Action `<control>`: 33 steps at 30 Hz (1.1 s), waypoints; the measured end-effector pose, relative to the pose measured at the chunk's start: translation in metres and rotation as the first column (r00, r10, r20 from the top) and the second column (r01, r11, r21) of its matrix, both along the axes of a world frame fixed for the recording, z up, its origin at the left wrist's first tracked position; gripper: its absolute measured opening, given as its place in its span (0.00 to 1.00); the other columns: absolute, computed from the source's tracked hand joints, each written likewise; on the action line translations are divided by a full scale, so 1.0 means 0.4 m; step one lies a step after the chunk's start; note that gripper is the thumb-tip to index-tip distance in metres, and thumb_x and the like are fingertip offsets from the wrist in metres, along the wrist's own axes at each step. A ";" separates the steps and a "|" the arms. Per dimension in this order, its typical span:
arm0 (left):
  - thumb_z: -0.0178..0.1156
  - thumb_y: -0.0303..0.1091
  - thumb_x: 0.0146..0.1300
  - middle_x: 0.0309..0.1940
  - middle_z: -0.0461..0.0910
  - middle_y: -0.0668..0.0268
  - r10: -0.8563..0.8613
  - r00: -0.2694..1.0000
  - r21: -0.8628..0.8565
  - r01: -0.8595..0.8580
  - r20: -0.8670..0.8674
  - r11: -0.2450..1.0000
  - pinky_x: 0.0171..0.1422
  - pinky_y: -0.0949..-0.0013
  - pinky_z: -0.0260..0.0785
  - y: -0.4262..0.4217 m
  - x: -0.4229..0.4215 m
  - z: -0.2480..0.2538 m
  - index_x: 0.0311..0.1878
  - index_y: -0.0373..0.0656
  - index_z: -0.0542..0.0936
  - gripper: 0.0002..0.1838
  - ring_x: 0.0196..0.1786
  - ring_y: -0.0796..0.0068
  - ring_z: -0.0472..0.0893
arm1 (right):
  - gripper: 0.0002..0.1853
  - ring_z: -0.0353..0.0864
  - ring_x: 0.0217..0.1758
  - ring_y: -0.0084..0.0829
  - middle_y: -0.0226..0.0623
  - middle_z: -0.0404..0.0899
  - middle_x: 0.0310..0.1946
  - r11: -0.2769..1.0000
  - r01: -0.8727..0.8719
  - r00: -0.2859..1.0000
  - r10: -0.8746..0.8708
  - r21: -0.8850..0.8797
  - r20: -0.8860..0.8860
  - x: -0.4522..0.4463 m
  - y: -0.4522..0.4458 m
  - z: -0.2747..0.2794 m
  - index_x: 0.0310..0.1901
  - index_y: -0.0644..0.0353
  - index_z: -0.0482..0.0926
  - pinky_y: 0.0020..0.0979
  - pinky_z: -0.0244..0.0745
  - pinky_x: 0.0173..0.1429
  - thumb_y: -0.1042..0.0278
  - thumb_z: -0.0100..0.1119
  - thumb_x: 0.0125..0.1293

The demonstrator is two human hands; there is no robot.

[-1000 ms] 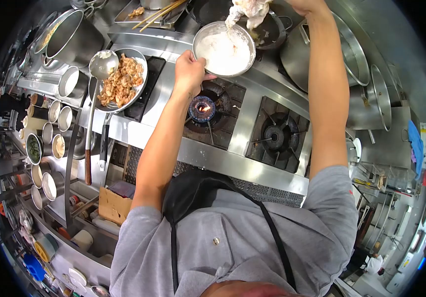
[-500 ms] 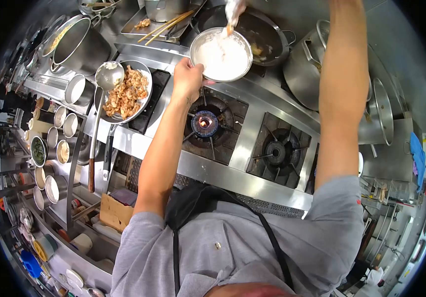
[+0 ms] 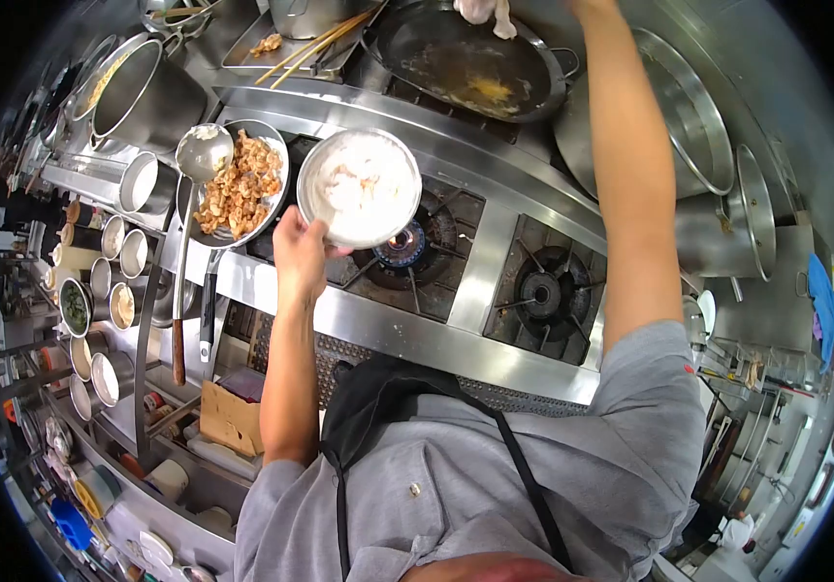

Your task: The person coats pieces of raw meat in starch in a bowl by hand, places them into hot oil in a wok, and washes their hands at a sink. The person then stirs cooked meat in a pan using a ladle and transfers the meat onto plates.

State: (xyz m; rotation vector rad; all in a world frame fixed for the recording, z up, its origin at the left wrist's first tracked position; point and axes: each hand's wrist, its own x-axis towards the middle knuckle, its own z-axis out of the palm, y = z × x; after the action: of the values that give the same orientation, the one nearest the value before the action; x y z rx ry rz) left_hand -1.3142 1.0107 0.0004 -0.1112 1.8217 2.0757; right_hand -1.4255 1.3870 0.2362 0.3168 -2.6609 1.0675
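My left hand (image 3: 303, 247) grips the near left rim of a round metal bowl (image 3: 415, 199). The bowl holds white, floury powder (image 3: 359, 184) with lumps, and it is held above the lit gas burner (image 3: 400, 247). At the top edge my right hand (image 3: 475, 9) shows only in part, its fingers coated white and closed. A white-coated piece of food (image 3: 504, 26) hangs from it, over the far side of a wide dark wok (image 3: 427, 53). In the wok's liquid floats a yellowish piece (image 3: 491, 90).
A frying pan (image 3: 281, 194) of browned pieces stands left, with a ladle (image 3: 206, 155) across it. Chopsticks (image 3: 315, 48) lie on a tray at the back. Big pots (image 3: 150, 97) stand at both sides. An unlit burner (image 3: 545, 291) is at right.
My left hand has brought the bowl left and nearer, uncovering the wok. My right hand has moved from above the bowl to above the wok's far side.
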 end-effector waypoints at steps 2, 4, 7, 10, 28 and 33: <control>0.50 0.19 0.63 0.33 0.76 0.59 0.029 0.999 -0.016 -0.029 0.016 0.999 0.32 0.67 0.84 -0.042 0.034 -0.013 0.34 0.35 0.69 0.02 0.33 0.72 0.82 | 0.10 0.84 0.30 0.28 0.39 0.86 0.28 0.997 0.051 0.998 -0.052 0.057 0.030 -0.026 0.008 -0.091 0.34 0.64 0.86 0.30 0.79 0.38 0.78 0.70 0.46; 0.49 0.19 0.62 0.32 0.76 0.61 0.066 0.996 -0.030 -0.064 0.059 0.997 0.32 0.68 0.84 -0.075 0.069 -0.019 0.34 0.37 0.69 0.02 0.32 0.72 0.81 | 0.10 0.85 0.30 0.29 0.41 0.87 0.28 0.931 0.115 0.991 -0.134 0.345 0.030 -0.072 0.018 -0.188 0.34 0.61 0.87 0.31 0.80 0.37 0.76 0.70 0.45; 0.49 0.20 0.63 0.33 0.77 0.61 0.115 0.990 -0.082 -0.108 0.084 0.991 0.33 0.68 0.84 -0.100 0.105 -0.016 0.34 0.37 0.69 0.03 0.33 0.71 0.83 | 0.16 0.85 0.39 0.37 0.43 0.86 0.34 0.820 0.035 0.975 -0.153 0.571 0.160 -0.169 0.046 -0.372 0.42 0.58 0.85 0.34 0.78 0.47 0.78 0.66 0.48; 0.49 0.20 0.63 0.34 0.79 0.60 0.156 0.985 -0.105 -0.148 0.077 0.983 0.33 0.67 0.84 -0.118 0.130 -0.022 0.33 0.39 0.68 0.03 0.34 0.71 0.83 | 0.16 0.84 0.42 0.46 0.45 0.86 0.36 0.832 0.075 0.976 -0.174 0.550 0.131 -0.237 0.074 -0.522 0.41 0.53 0.86 0.39 0.78 0.50 0.76 0.63 0.48; 0.60 0.32 0.70 0.45 0.79 0.55 -0.234 0.971 0.143 0.224 0.058 0.964 0.41 0.69 0.82 -0.204 0.338 -0.112 0.38 0.37 0.73 0.09 0.47 0.69 0.81 | 0.20 0.79 0.38 0.22 0.33 0.80 0.39 0.876 0.381 0.776 -0.129 -0.295 0.618 0.732 -0.466 -0.636 0.58 0.69 0.73 0.27 0.75 0.34 0.73 0.55 0.65; 0.46 0.50 0.74 0.20 0.75 0.61 -0.154 0.844 0.137 0.096 0.514 0.986 0.19 0.68 0.70 -0.251 0.590 -0.657 0.39 0.42 0.71 0.19 0.18 0.72 0.75 | 0.23 0.78 0.53 0.26 0.39 0.81 0.51 0.758 0.640 0.667 -0.466 -0.127 0.582 0.999 -0.447 -0.657 0.58 0.69 0.74 0.28 0.71 0.60 0.82 0.46 0.59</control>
State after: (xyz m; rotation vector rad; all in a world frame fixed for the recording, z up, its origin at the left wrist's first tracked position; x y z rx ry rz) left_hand -1.0781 0.9104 -0.2626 -0.4698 1.3444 1.8126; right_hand -1.0258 1.2081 -0.0267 -0.9510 -2.6074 1.4697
